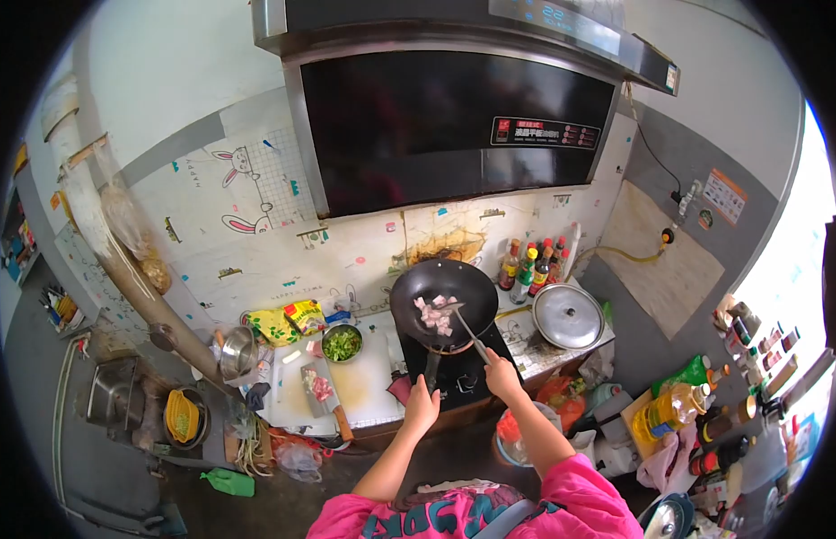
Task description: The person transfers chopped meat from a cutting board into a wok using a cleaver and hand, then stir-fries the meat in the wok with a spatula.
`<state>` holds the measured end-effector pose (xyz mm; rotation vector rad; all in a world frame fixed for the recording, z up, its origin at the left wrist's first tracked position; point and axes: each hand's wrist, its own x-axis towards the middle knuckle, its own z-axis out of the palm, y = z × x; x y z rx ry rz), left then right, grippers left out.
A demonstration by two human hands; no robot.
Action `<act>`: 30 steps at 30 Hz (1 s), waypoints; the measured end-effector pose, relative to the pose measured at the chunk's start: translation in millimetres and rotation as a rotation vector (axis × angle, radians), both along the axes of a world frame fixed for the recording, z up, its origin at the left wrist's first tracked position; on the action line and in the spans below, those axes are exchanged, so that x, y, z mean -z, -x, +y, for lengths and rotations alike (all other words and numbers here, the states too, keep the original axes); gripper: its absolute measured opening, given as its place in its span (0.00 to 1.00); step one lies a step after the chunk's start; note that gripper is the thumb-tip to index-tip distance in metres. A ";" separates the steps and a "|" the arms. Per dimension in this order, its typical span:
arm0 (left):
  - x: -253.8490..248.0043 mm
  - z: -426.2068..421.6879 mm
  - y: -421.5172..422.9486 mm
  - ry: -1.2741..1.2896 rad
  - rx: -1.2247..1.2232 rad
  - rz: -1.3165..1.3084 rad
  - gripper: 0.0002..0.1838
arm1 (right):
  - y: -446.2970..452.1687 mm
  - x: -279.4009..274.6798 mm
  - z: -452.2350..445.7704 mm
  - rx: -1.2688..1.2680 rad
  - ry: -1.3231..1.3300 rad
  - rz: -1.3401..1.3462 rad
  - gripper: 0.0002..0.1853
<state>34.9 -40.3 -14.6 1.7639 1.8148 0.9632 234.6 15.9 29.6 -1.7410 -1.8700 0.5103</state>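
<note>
My left hand (422, 406) is closed around the handle of a dark wok (420, 286) on the black stove (465, 382). In my right hand (502, 375) is the handle of a metal spatula (473, 334), its blade inside the wok. The blade touches or lies beside pale pink meat pieces (434, 316) gathered near the middle of the wok. To the left, a cleaver (322, 395) with chopped pieces on its blade rests on the white counter (369, 395), near a metal bowl of cut greens (342, 343).
A range hood (454, 126) hangs over the stove. Sauce bottles (526, 274) and a lidded pot (568, 316) stand right of the wok. An empty metal bowl (239, 351) and yellow packets (283, 323) are at the left. An oil jug (674, 409) stands at the far right.
</note>
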 end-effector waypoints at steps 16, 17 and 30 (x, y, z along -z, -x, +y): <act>8.0 -2.5 -0.4 -0.126 -0.018 -0.115 0.30 | -14.1 -19.2 -49.7 -0.051 -0.062 0.065 0.24; 9.3 -2.0 0.2 -0.133 -0.013 -0.108 0.30 | -11.8 -16.7 -47.3 -0.043 -0.058 0.068 0.24; -0.1 -11.7 0.5 -0.063 0.009 -0.101 0.32 | 5.6 19.6 -10.8 -0.025 -0.059 0.007 0.26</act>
